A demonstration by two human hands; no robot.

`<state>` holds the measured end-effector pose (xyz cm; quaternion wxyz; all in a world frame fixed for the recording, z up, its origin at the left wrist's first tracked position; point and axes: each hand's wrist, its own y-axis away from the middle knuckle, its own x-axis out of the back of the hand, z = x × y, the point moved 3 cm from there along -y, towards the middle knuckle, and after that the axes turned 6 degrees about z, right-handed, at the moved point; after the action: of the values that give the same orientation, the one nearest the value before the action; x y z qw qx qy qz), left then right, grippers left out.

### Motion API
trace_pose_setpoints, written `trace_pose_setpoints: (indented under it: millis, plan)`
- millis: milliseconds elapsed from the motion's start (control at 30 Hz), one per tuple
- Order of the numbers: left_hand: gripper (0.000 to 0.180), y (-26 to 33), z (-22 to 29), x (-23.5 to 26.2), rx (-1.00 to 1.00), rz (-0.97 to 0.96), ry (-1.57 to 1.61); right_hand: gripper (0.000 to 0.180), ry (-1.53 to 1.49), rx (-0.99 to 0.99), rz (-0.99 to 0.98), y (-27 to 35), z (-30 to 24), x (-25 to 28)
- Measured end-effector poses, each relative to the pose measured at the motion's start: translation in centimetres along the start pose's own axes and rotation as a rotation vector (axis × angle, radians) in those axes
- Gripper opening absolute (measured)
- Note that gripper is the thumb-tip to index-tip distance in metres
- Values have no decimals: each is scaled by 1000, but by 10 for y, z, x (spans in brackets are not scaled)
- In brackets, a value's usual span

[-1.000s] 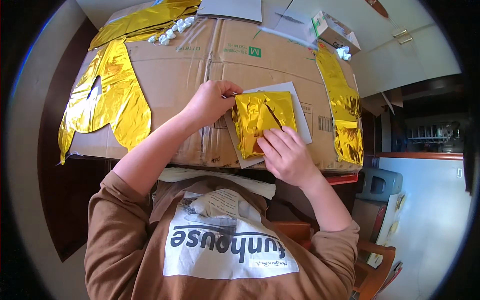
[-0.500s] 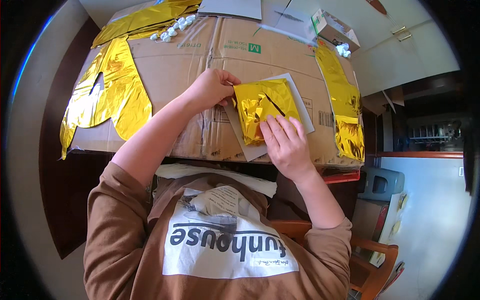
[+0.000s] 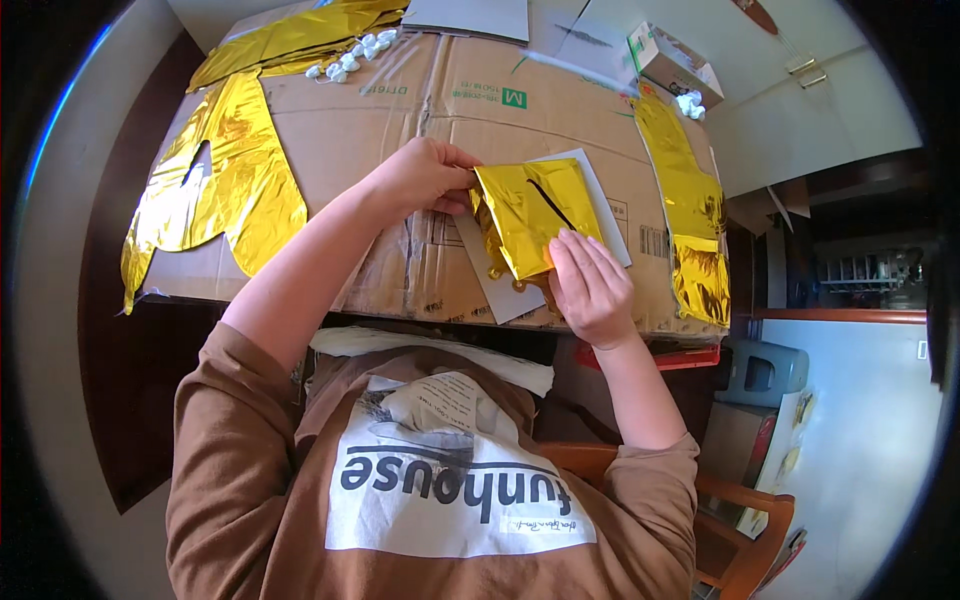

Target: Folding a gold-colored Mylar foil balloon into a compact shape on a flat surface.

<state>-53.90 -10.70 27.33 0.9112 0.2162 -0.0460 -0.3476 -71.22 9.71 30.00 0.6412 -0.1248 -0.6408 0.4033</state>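
Observation:
A folded gold foil sheet (image 3: 520, 205) with a dark curved line across it lies over a pale square card (image 3: 603, 200) on flattened cardboard. My left hand (image 3: 432, 178) pinches the foil's left corner between thumb and fingers. My right hand (image 3: 592, 288) has its fingers closed on the foil's lower right edge. That near edge is raised off the card, and looser gold folds hang below it. The right thumb is hidden behind the foil.
The cardboard (image 3: 345, 130) covers the tabletop. A cut gold foil shape (image 3: 240, 150) lies at left, foil strips (image 3: 690, 215) at right. White crumpled bits (image 3: 345, 63) lie at the back, with a small box (image 3: 672, 62) at back right. A wooden chair arm (image 3: 745, 490) is behind right.
My right hand has gone from lying flat on the foil to gripping its near edge, which is now lifted. My left hand stays at the left corner.

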Motion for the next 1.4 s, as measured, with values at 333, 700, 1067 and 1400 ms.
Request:
trace_pose_setpoints:
  millis: [333, 700, 1067, 1400]
  plan:
    - [19, 4, 1, -4, 46, 78, 16, 34, 108, -54, -206, 1, -4, -11]
    - [23, 7, 1, -10, 17, 116, -65, 39, 101, -98, -87, 5, 1, -10]
    - [22, 11, -1, -17, 59, 156, 87, 30, 92, -107, -47, 3, -2, -6]
    - [22, 13, -4, -14, 197, 112, 220, 30, 101, -50, -121, 10, -10, -12]
